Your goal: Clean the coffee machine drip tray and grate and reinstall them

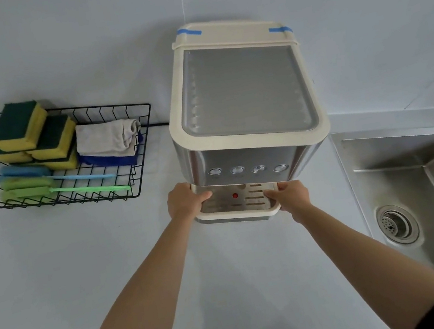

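Observation:
A cream and steel coffee machine [242, 97] stands on the white counter against the wall. At its base sits the cream drip tray [240, 216], topped by a slotted metal grate [240, 199] with a small red float in its middle. My left hand [186, 204] grips the tray's left end, thumb resting on the grate. My right hand [291, 195] grips the right end the same way. The tray's back part is hidden under the machine.
A black wire basket [137, 177] at the left holds several yellow-green sponges [33, 137], folded cloths [108, 139] and long-handled brushes [64, 187]. A steel sink [426, 186] with a drain strainer lies to the right of the machine.

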`<control>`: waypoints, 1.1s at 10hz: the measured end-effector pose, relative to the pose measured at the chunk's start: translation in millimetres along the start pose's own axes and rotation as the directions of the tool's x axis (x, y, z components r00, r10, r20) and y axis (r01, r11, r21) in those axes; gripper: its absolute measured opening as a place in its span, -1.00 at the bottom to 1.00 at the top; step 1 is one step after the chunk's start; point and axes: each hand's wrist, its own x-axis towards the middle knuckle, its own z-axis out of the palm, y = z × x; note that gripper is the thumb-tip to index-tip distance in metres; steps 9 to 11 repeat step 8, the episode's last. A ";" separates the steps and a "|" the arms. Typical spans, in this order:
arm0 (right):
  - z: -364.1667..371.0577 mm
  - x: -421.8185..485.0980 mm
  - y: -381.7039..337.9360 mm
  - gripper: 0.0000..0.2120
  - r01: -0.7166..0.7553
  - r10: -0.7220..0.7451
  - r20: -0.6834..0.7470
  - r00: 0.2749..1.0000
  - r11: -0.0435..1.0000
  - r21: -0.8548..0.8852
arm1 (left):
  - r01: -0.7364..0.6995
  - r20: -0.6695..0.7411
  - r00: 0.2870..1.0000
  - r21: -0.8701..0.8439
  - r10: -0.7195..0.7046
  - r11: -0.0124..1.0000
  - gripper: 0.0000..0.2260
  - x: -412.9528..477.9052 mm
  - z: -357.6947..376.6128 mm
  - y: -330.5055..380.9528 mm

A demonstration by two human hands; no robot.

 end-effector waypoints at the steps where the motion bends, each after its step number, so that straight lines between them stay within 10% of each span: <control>1: -0.1 0.3 -0.9 -0.77 -0.014 0.014 -0.003 1.000 1.000 0.005 | 0.013 0.007 1.000 -0.014 -0.013 1.000 -0.69 0.8 -0.7 -0.7; 5: -0.9 -6.3 -3.6 -0.90 -0.007 0.006 0.029 1.000 0.998 0.056 | 0.024 0.040 0.999 -0.044 -0.022 0.999 -0.77 4.4 -4.2 -3.2; 11: -29.5 -22.2 -8.3 -0.52 0.058 -0.056 0.062 0.997 0.998 -0.029 | -0.146 0.024 0.989 -0.017 0.146 0.989 -0.61 -13.8 -17.4 -17.4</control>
